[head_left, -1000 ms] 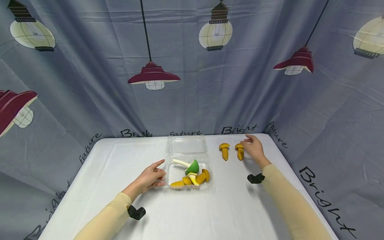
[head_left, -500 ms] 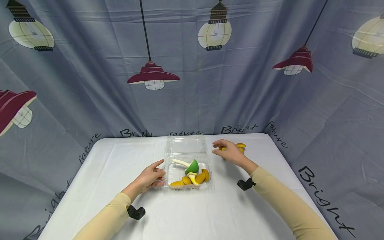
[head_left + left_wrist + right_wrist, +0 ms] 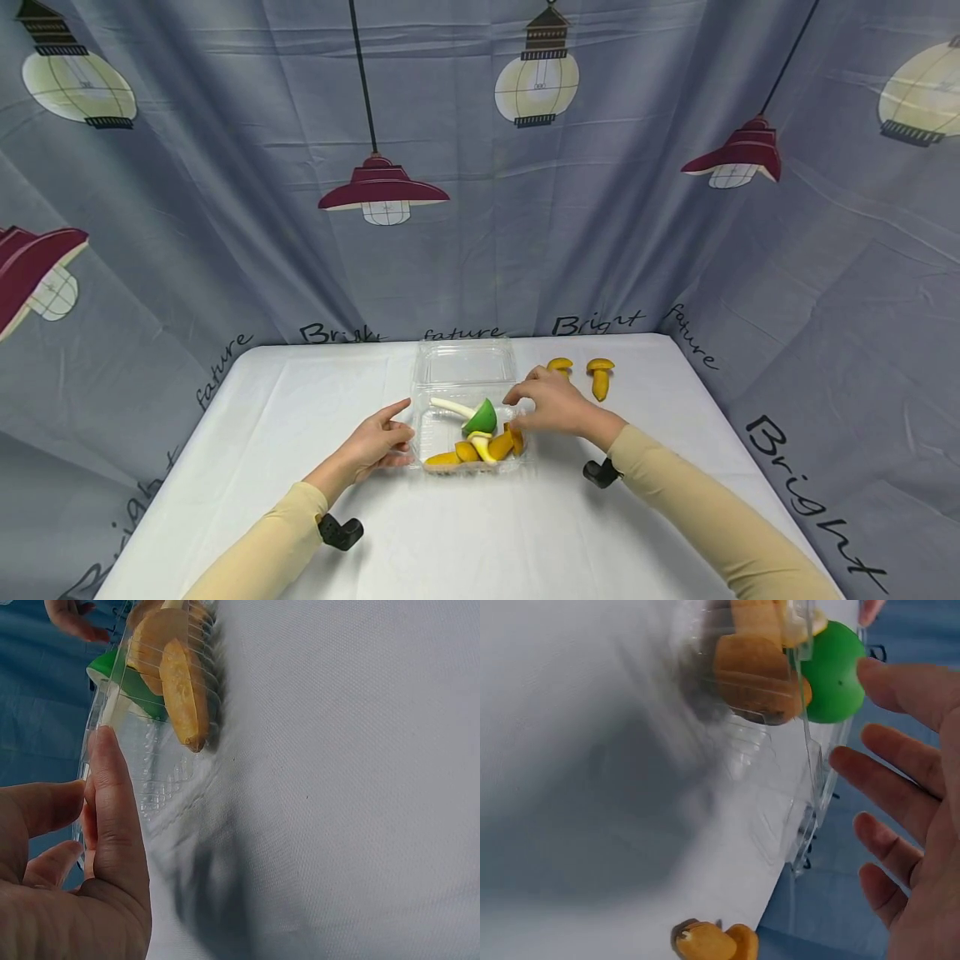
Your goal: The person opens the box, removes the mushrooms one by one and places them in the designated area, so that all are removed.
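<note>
A clear plastic box point(image 3: 433, 422) with its lid point(image 3: 467, 363) folded back stands mid-table. In it lie a green-capped mushroom point(image 3: 480, 417) with a white stem, a yellow mushroom point(image 3: 481, 447) and several orange-brown mushrooms point(image 3: 444, 459). My left hand point(image 3: 372, 442) pinches the box's left rim, also seen in the left wrist view. Over the right rim hovers my right hand point(image 3: 551, 404), thumb and fingers apart around no object in the right wrist view point(image 3: 922, 772). Behind it, two more orange-brown mushrooms lie on the table, one partly hidden point(image 3: 559, 364) and one in full sight point(image 3: 601, 379).
A white cloth covers the table point(image 3: 285, 400). Grey-blue curtains point(image 3: 465, 267) printed with lamps hang behind the table and along both sides. Each wrist carries a small black camera, the left one point(image 3: 341, 532) low over the table.
My right hand has moved left and toward me, from the far right mushroom past the other one to the box's right rim. Left hand, box and mushrooms have stayed put.
</note>
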`<state>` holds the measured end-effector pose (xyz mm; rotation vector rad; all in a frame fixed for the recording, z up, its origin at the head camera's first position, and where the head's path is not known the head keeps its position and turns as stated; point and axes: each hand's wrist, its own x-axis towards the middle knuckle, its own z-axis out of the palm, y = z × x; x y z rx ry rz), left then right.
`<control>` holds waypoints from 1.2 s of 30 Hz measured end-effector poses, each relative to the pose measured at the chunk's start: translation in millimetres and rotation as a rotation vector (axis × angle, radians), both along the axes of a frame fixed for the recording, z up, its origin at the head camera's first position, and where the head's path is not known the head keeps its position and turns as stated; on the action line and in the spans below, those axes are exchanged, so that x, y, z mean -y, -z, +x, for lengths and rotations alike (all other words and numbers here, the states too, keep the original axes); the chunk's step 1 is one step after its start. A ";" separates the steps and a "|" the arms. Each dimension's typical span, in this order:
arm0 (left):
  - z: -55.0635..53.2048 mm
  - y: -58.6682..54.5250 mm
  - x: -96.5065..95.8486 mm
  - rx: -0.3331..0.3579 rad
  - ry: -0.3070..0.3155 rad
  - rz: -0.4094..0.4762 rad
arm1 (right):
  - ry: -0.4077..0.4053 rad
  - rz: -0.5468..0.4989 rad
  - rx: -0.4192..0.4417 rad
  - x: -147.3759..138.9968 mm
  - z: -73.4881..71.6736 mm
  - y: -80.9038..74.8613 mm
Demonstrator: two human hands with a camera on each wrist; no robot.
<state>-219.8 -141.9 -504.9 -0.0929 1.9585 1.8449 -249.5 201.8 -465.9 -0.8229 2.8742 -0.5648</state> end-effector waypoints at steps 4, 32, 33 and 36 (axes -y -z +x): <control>0.7 0.2 0.0 0.002 -0.004 -0.004 | -0.096 0.107 -0.102 4.9 3.1 1.8; 1.0 1.3 -1.0 0.006 -0.005 -0.018 | -0.166 0.397 -0.102 26.0 3.0 10.9; 1.0 1.1 -1.0 0.006 -0.004 -0.019 | -0.164 0.399 -0.103 26.6 3.1 10.7; 0.6 0.9 -1.3 0.011 -0.009 -0.020 | -0.162 0.385 -0.103 26.9 3.5 10.5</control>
